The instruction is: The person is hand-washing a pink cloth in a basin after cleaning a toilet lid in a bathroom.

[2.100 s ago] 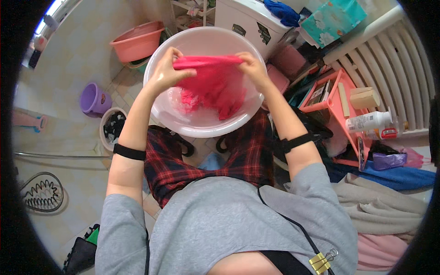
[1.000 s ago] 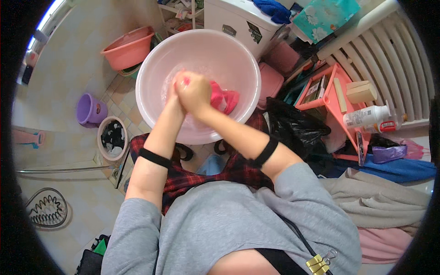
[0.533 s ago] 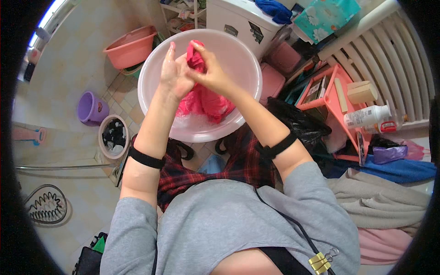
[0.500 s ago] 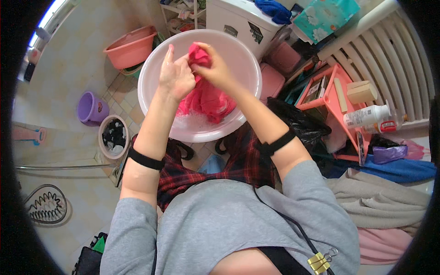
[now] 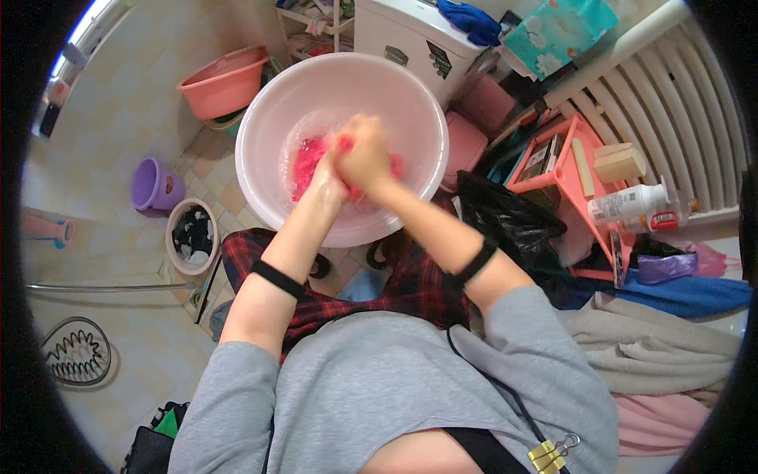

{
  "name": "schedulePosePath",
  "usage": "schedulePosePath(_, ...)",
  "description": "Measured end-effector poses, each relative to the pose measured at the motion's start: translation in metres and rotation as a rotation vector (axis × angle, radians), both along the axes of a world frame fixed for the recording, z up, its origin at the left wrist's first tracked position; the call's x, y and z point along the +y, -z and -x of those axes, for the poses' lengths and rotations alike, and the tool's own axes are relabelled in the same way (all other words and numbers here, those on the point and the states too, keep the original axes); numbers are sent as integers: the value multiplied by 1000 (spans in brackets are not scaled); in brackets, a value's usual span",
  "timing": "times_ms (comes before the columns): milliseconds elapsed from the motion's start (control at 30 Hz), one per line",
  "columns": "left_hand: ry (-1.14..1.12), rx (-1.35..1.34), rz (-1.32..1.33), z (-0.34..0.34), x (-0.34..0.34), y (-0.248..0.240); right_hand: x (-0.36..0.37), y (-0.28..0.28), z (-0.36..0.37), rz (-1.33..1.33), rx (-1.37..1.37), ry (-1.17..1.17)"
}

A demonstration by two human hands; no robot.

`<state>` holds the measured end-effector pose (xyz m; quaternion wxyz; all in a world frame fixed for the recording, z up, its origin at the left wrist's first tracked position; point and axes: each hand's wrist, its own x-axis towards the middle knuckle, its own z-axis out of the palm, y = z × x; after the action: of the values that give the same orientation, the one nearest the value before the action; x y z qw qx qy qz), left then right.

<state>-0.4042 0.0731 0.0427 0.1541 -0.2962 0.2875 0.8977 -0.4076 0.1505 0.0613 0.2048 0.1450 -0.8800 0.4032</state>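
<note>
A large pale pink basin (image 5: 407,107) stands in front of me with sudsy water in its bottom. Bright pink wet cloth (image 5: 303,175) lies bunched in it, its kind of garment not clear. Over the middle of the basin my two hands press together with part of this cloth between them. My right hand (image 5: 367,154) is closed, blurred by motion, and lies over the cloth and the left fingers. Beneath and to its left, my left hand (image 5: 332,175) is closed against the same cloth, its fingers mostly hidden.
A purple bucket (image 5: 156,186) and a small tub of dark clothes (image 5: 194,229) stand at left. Behind them are stacked pink basins (image 5: 225,83). At right, a black plastic bag (image 5: 505,213) lies beside a pink shelf (image 5: 564,170) with bottles. A white appliance (image 5: 410,39) stands behind.
Both hands have come lower and nearer to me with the pink cloth. The left hand, earlier with its thumb raised and fingers curled, is now pressed together with the right.
</note>
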Motion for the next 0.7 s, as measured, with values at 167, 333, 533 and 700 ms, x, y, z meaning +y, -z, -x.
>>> schedulePosePath(167, 81, 275, -214, 5, -27, 23, -17, 8, -15, 145, -18, 23)
schedulePosePath(333, -88, 88, 267, 20, -12, 44, 0, 3, 4, 111, -325, 132)
schedulePosePath(533, 3, 111, 267, 15, -17, 17, 2, -5, 2, 43, -455, 146)
schedulePosePath(700, 390, 448, 1245, 18, -38, -6, 31, 55, 47, -67, -158, 406)
